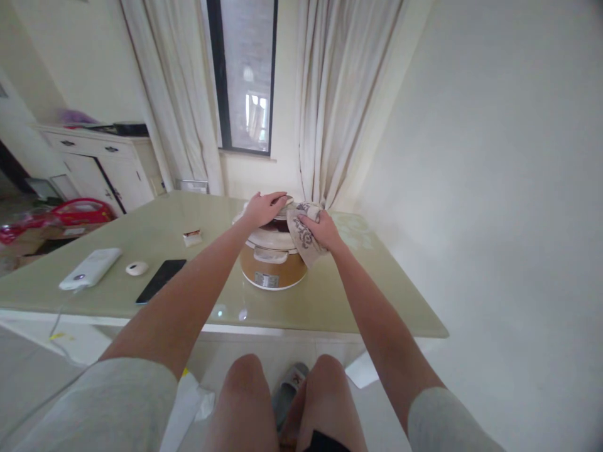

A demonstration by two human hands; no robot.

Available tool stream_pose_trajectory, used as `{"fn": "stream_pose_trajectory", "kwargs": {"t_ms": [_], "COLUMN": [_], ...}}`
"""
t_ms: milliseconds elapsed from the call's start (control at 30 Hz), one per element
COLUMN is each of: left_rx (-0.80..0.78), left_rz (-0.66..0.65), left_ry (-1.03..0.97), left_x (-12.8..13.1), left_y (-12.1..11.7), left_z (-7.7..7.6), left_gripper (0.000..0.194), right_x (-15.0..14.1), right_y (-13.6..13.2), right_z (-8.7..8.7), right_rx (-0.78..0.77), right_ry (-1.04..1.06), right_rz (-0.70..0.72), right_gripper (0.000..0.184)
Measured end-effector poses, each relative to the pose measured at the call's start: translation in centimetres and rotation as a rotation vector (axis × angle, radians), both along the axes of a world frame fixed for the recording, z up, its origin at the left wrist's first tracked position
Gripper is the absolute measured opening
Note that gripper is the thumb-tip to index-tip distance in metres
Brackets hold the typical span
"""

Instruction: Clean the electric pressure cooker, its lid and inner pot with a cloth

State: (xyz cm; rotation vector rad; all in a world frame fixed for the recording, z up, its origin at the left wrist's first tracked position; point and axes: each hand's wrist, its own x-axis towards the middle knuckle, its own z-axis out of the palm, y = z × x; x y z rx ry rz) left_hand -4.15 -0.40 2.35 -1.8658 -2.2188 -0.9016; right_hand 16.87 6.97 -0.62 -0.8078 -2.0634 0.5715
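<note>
A round appliance with a tan body and white lid, which looks like a rice cooker, stands on the table in front of me. My left hand rests on top of its lid, fingers stretched out to the right. In my right hand is a beige cloth with a dark floral pattern, bunched under the fingers. The cloth lies against the right side of the lid, and one end hangs down beside the body. A pale handle sits at the front of the cooker, above a label.
On the left of the green-topped table lie a black phone, a small white oval case, a white device with a cable and a small packet. A wall borders the right; curtains hang behind.
</note>
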Motion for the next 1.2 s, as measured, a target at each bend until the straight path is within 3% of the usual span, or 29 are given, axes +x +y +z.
{"fn": "stream_pose_trajectory", "kwargs": {"t_ms": [133,200,267,400,467,533,633,700,800,867,933,1067,1133,1200], "left_rx": [-0.020,-0.057,-0.072,-0.066,-0.065,-0.065,-0.052,-0.038,-0.035,-0.050,-0.069,-0.085,-0.081,-0.079], "left_rz": [0.145,0.159,0.158,0.135,0.098,0.062,0.032,0.015,0.006,0.000,-0.005,0.004,0.010,0.020], "left_ry": [-0.035,-0.043,-0.024,0.012,0.012,0.006,0.001,-0.002,-0.045,-0.092,-0.126,-0.152,-0.154,-0.152], "left_x": [0.8,1.0,1.1,1.5,2.1,3.0,5.3,7.1,9.2,9.9,10.1,10.0,10.1,10.1], "left_y": [-0.2,-0.2,-0.2,0.1,0.5,1.1,2.5,3.6,4.7,5.0,5.0,4.6,4.5,4.6], "left_z": [0.2,0.2,0.2,0.3,0.3,0.2,-0.1,-0.1,0.0,0.2,0.3,0.4,0.5,0.4], "left_gripper": [0.068,0.073,0.071,0.070,0.071,0.070,0.067,0.065,0.058,0.056,0.057,0.056,0.056,0.058], "right_x": [2.6,3.5,4.0,4.3,4.7,5.4,6.8,7.7,8.1,8.2,8.6,10.3,10.8,10.6], "right_y": [-1.6,-2.8,-3.4,-3.1,-2.8,-3.0,-4.0,-5.0,-5.5,-4.3,-2.0,1.6,0.8,-1.8], "right_z": [-3.0,-4.6,-6.1,-8.9,-9.9,-10.3,-9.2,-7.3,-3.4,-1.2,-0.1,-1.4,-2.9,-4.2], "right_rx": [-0.032,-0.096,-0.244,-0.724,-0.845,-0.803,-0.566,-0.318,0.077,0.196,0.176,-0.026,-0.015,0.124], "right_ry": [0.103,0.207,0.352,0.626,0.743,0.841,0.840,0.637,0.103,-0.143,-0.184,0.014,0.056,0.001], "right_rz": [-0.008,-0.029,-0.027,-0.138,-0.151,-0.120,-0.125,-0.153,-0.174,-0.172,-0.165,-0.099,-0.152,-0.231], "right_gripper": [0.047,0.049,0.051,0.059,0.061,0.060,0.053,0.048,0.047,0.050,0.051,0.043,0.046,0.054]}}
